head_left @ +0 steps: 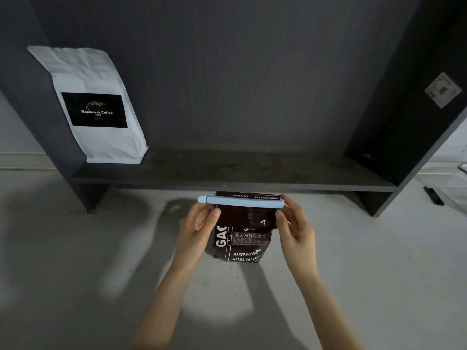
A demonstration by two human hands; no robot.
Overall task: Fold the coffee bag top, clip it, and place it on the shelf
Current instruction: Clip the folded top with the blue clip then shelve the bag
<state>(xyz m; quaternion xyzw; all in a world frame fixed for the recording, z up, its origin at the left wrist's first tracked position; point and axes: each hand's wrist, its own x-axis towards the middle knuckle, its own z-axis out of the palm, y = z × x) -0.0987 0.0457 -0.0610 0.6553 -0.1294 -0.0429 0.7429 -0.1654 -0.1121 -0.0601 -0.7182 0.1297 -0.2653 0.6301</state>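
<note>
A dark brown coffee bag [242, 243] with white lettering stands upright on the pale surface, just in front of the shelf. Its top is folded over, and a long light-blue clip [242, 202] lies across the fold. My left hand [199, 226] grips the bag's upper left edge, thumb just below the clip's left end. On the other side, my right hand [294, 223] holds the upper right edge at the clip's right end. The dark shelf board [252, 170] runs low behind the bag.
A white coffee bag [93, 107] with a black label leans at the shelf's left end against the dark side panel. The shelf's right side panel [404, 117] carries a white sticker. A small black object [433, 195] lies on the floor at far right.
</note>
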